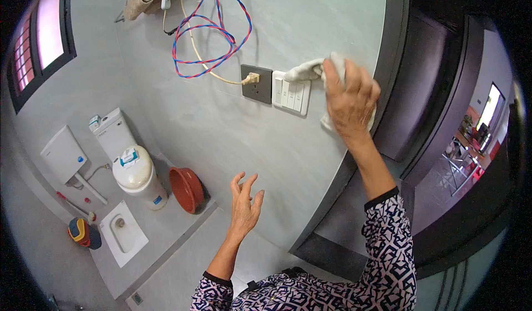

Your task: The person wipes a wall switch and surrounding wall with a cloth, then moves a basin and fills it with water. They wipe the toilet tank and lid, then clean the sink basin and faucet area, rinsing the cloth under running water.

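My right hand [351, 99] is closed on a whitish cloth [310, 70] and presses it to the grey wall, just right of a white switch panel [291, 95]. One end of the cloth reaches over the panel's upper edge; more of it hangs below my palm. Left of the panel sits a dark socket plate [255, 92] with a cream plug [251, 78] in it. Lower down, my left hand [244, 204] hovers in the air with its fingers apart, holding nothing.
A red-and-blue twisted cord [213, 61] hangs looped on the wall. A toilet [134, 169], a reddish-brown basin [187, 190] and a squat pan [123, 232] stand on a raised step at left. A dark door frame [396, 61] borders the wall at right.
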Available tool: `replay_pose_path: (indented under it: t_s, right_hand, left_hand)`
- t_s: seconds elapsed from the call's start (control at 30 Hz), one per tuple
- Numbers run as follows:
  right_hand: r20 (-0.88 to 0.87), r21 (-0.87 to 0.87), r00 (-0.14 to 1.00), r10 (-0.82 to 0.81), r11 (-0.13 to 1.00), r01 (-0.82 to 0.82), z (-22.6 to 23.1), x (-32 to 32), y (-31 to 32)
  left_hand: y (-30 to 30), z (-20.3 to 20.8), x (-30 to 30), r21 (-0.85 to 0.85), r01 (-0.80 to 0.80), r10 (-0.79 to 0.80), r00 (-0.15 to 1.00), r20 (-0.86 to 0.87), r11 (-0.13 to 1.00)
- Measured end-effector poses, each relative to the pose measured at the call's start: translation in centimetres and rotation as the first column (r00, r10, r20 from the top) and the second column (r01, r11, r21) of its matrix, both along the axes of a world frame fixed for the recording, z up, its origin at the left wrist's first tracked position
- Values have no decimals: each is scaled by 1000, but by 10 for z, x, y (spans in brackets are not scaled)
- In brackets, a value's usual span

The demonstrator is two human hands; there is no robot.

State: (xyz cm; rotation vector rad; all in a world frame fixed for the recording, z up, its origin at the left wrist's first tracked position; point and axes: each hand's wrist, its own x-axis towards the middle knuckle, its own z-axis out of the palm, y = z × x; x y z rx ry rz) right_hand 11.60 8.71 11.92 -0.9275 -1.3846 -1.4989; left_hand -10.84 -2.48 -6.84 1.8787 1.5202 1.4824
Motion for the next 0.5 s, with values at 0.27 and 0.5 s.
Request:
replay_pose_path:
  t_s: [0.27,0.5]
  right_hand:
    - [246,-374,966,79,927,19,-157,20,-32]
    - [454,-528,867,206,846,75,-195,28,-17]
  left_hand:
    - [-14,-26,-2,-88,109,-104,993,60,990]
    - [-9,-36,-7,-135,205,-198,978,58,970]
